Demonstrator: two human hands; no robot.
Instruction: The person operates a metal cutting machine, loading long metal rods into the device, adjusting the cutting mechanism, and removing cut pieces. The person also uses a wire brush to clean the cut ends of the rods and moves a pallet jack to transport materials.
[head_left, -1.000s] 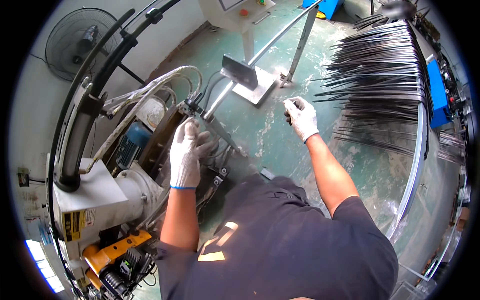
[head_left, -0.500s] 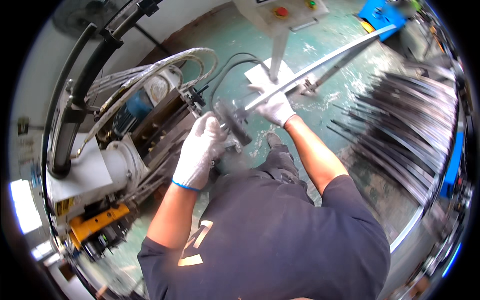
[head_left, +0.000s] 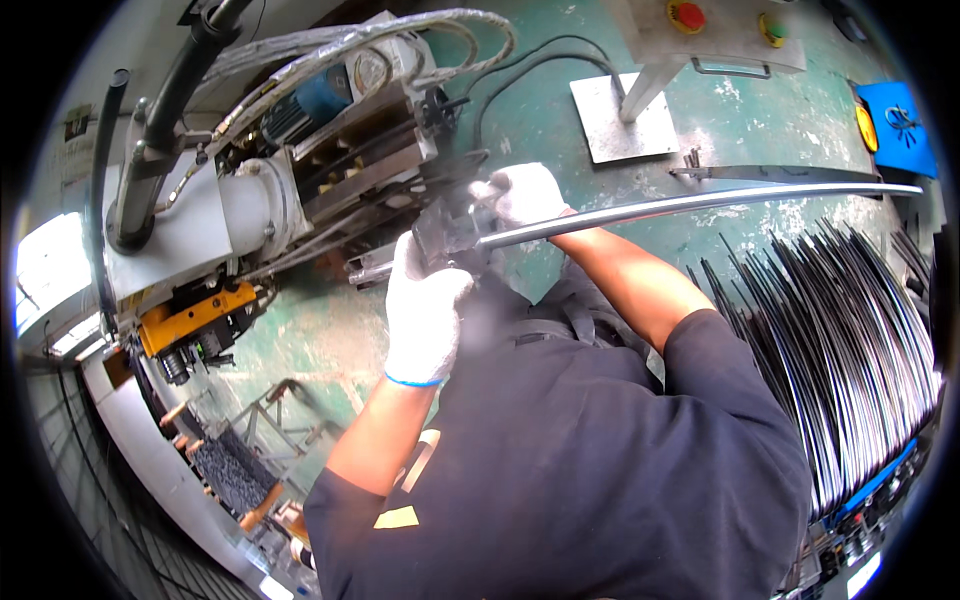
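A long, thin metal strip [head_left: 700, 200] runs from the blurred dark block [head_left: 442, 236] in front of me out to the far right, passing over my right forearm. My left hand [head_left: 425, 315], in a white knitted glove with a blue cuff edge, is closed about the near side of the block, its thumb and fingers on either side. At the block's far side, close to the strip's end, is my right hand [head_left: 530, 195], also gloved. Its fingers are curled and pressed together; what they hold is too small and blurred to make out.
A large machine with hoses and a blue motor [head_left: 305, 105] stands at the left. Many dark metal strips [head_left: 835, 350] lie bundled at the right. A control stand [head_left: 650, 95] with red and green buttons rises from a white base ahead. A yellow part [head_left: 200, 315] juts from the machine.
My view has swung to the right. The strip now lies nearly level across the view. My right hand has shifted off the strip to beside its end; my left hand has closed in on the block.
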